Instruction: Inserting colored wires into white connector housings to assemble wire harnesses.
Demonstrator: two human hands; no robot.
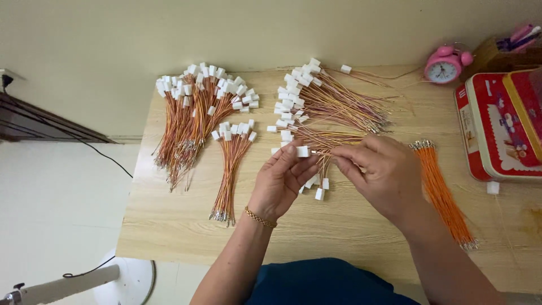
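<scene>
Connector (302,151), white, was pinched in the left hand (280,179); its wire ran right into the right hand (379,169), fingers closed on it.

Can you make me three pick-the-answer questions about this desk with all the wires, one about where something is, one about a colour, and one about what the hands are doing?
1. Where is the alarm clock?
A. At the back right of the wooden table, by the wall
B. At the front left corner
C. On the floor

2. What colour is the loose wire bundle with no connectors, right of the hands?
A. Blue
B. Orange
C. Green

3. What is the left hand doing?
A. Lying flat on the table
B. Lifting the red tin
C. Pinching a white connector in its fingers

Answers:
1. A, the pink clock stands at the far right edge next to the red tin.
2. B, those wires are plain orange.
3. C, the white connector sits between the fingers, with the right hand at its wire end.
</scene>
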